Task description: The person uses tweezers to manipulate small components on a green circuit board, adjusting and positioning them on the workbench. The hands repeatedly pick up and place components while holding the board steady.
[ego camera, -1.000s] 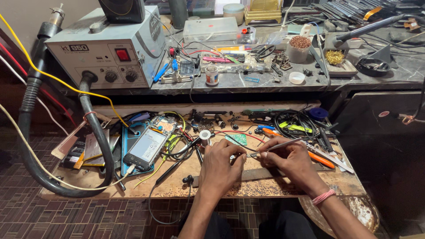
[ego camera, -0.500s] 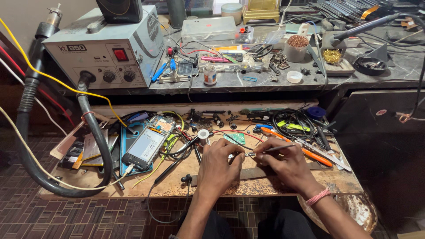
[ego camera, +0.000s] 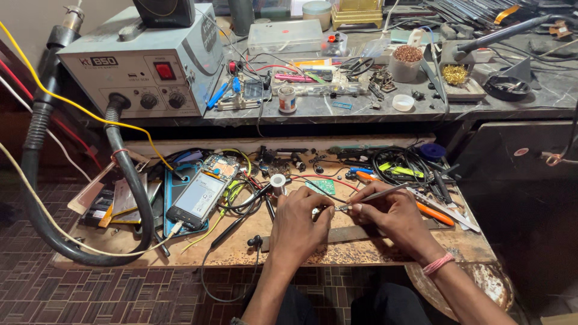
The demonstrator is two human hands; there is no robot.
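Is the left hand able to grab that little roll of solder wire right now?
Probably yes. The solder spool stands just beyond the left hand with nothing between them, though its fingers are busy pinching a small part.

Head view (sole camera): looks steeply down, forward, close over cluttered wooden tray [ego camera: 373,253].

A worn wooden bench [ego camera: 385,250] bears a phone [ego camera: 195,200], tangled cables [ego camera: 403,165] and a solder spool [ego camera: 277,182].
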